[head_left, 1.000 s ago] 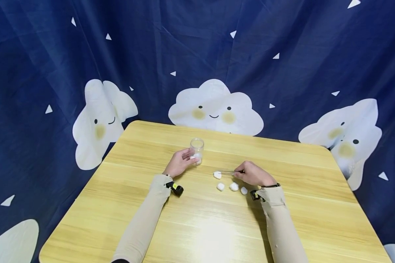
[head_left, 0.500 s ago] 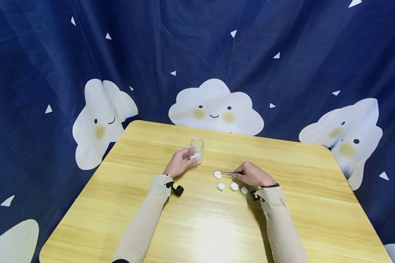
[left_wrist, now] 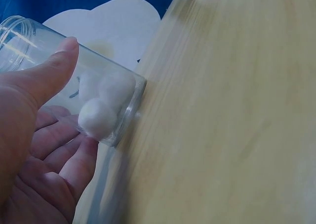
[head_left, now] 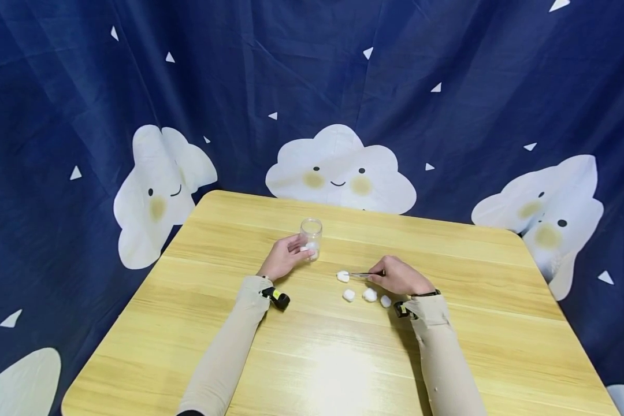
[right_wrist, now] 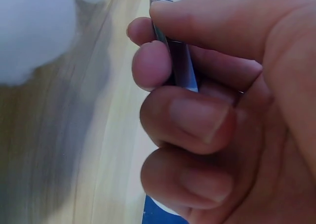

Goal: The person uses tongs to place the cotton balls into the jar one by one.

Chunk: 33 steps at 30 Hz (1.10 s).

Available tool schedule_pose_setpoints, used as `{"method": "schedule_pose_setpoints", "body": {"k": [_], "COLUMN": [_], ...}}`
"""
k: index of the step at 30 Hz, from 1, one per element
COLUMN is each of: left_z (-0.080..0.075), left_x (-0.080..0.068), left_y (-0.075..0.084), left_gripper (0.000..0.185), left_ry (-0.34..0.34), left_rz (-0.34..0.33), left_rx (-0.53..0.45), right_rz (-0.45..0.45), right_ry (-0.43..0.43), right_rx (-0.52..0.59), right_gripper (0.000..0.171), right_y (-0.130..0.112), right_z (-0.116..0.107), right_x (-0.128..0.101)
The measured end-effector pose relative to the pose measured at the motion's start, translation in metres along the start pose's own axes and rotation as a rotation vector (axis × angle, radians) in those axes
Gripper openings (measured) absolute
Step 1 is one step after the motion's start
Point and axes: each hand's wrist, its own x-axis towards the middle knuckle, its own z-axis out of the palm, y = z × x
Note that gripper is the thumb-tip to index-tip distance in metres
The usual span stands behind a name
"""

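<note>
Barely shifted, right hand (head_left: 400, 277) pinches tweezers (head_left: 361, 274) onto a soft, light cotton ball (head_left: 343, 277); left hand (head_left: 285, 257) grips the glass jar (head_left: 311, 237).

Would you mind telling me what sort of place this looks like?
Probably a staged recording corner, not a lived-in room: a cloud-print curtain hangs behind a wooden table that bears only a jar and cotton balls.

Between your hands the table (head_left: 343, 358) lies open. Three cotton balls (head_left: 366, 295) sit just beside your right hand (head_left: 400, 277); the jar (head_left: 311, 238) stands against your left hand (head_left: 283, 257), blocking that side.
</note>
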Motion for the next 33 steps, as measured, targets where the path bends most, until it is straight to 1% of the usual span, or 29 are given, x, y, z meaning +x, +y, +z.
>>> {"method": "schedule_pose_setpoints", "body": {"k": [6, 12, 19, 33], "left_z": [0.0002, 0.0004, 0.0017, 0.0016], "left_x": [-0.0001, -0.0004, -0.0019, -0.0018], "left_y": [-0.0018, -0.0007, 0.0033, 0.0030], "left_gripper": [0.070, 0.069, 0.064, 0.065], "left_ry": [0.008, 0.008, 0.011, 0.015], "left_rz": [0.003, 0.008, 0.034, 0.032], "left_rx": [0.010, 0.017, 0.012, 0.025], "right_rz": [-0.012, 0.006, 0.008, 0.018], "right_ry": [0.000, 0.001, 0.023, 0.059], "right_rx": [0.009, 0.026, 0.025, 0.034], "right_gripper": [0.019, 0.020, 0.018, 0.018], "right_y": [-0.0005, -0.0017, -0.0012, -0.0030], "right_z": [-0.0006, -0.0006, 0.0005, -0.0016], "right_x": [0.0004, -0.0004, 0.0003, -0.0012]}}
